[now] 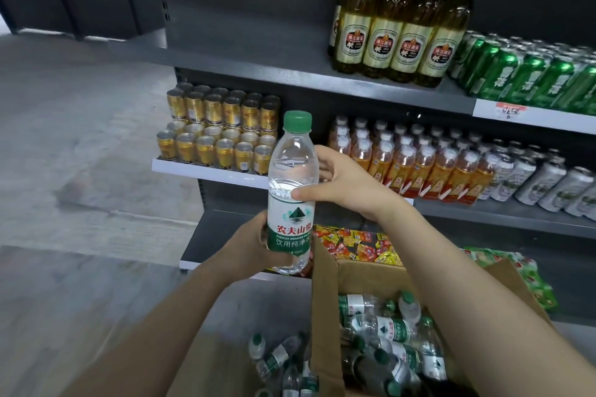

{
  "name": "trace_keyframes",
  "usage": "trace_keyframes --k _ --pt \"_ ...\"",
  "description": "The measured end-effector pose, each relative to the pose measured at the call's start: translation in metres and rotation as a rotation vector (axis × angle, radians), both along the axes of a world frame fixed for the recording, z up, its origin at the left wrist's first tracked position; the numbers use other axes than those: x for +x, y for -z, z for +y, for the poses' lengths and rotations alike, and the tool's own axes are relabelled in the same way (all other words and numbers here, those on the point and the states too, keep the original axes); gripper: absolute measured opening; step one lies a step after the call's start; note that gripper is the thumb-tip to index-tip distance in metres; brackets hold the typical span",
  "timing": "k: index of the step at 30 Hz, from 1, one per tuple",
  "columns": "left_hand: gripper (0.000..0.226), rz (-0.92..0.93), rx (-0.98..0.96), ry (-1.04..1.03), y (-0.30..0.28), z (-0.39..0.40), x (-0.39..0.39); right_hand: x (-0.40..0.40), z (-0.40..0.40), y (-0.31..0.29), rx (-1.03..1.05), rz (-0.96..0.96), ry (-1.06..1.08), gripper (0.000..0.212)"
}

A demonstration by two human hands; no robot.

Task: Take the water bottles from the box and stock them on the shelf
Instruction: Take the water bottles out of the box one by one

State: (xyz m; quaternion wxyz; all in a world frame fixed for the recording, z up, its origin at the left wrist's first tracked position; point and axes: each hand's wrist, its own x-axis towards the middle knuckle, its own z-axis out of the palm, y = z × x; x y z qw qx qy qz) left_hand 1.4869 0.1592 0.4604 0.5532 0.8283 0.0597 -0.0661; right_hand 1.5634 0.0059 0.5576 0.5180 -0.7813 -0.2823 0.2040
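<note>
Both hands' grip, left hand (254,245) and right hand (348,184), around upright 农夫山泉 water bottle (290,203).

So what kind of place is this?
Most likely a shop's drinks aisle: dark metal shelves hold beer bottles, green cans and a price tag.

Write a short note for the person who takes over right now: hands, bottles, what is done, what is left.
Left hand grips the lower part of one upright water bottle; right hand holds its upper body.
It is in the air, in front of the shelves.
Many more bottles lie in the open cardboard box below.
No water bottles are visible on the shelves.
Left: place this one, then empty the box.
</note>
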Motion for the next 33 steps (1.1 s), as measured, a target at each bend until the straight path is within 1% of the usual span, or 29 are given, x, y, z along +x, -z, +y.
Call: trace_keyframes --k 2,7,15,20,23,26,29,33 --pt "0.068 0.005 -0.004 0.010 -0.003 0.003 0.007 0.006 0.003 -0.001 0.022 -0.010 0.006 0.056" --pt "0.061 -0.005 0.012 0.040 -0.010 0.011 0.026 0.021 0.015 -0.003 0.024 -0.063 0.014 0.054" --pt "0.064 -0.011 0.059 0.066 -0.011 0.038 0.049 0.040 0.039 -0.007 0.027 -0.129 0.044 0.053" --pt "0.059 -0.041 0.190 0.161 -0.017 0.072 0.063 0.049 0.066 -0.005 0.029 -0.152 0.075 0.051" --pt "0.055 -0.055 0.323 0.210 -0.023 0.098 0.073 0.055 0.088 -0.004 0.038 -0.155 0.104 0.049" --pt "0.058 -0.059 0.448 0.244 -0.029 0.132 0.087 0.062 0.115 -0.004 0.053 -0.164 0.144 0.048" --pt "0.058 -0.059 0.526 0.289 -0.038 0.168 0.102 0.072 0.144 -0.006 0.071 -0.174 0.195 0.050" --pt "0.052 -0.132 0.633 0.355 -0.050 0.213 0.120 0.086 0.184 -0.011 0.084 -0.193 0.264 0.050"
